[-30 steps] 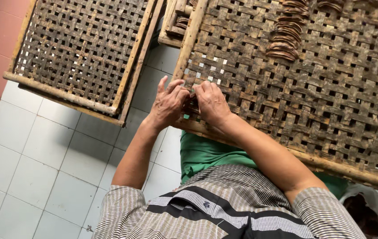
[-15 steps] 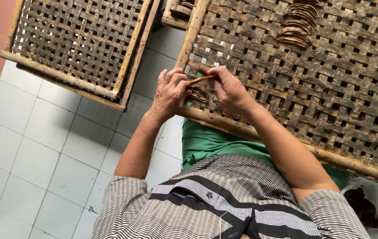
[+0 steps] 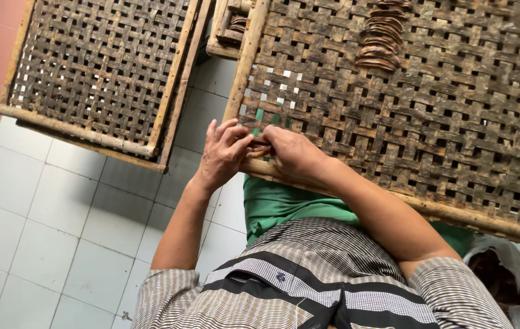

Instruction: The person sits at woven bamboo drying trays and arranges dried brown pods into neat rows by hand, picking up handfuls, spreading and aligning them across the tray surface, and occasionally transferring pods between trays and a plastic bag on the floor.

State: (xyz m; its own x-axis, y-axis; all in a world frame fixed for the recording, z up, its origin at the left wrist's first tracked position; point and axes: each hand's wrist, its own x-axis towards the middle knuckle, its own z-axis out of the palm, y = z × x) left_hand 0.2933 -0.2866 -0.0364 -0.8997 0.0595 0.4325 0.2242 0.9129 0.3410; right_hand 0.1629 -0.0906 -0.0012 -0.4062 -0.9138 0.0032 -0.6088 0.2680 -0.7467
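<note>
My left hand and my right hand meet at the near left corner of a large woven bamboo tray. Between the fingertips sits a small bunch of thin brown slices; the left fingers curl around it and the right thumb and fingers pinch it from the other side. Farther up the same tray lies a neat overlapping row of similar brown slices. Most of the bunch is hidden by my fingers.
A second woven bamboo tray lies to the left on the white tiled floor. More tray frames stack behind. Green cloth covers my lap under the tray's edge. A white plastic bag sits at lower right.
Half a second ago my right hand held a thin brown slice raised above the left hand; now it has come back down and both hands press together at the tray's edge.
</note>
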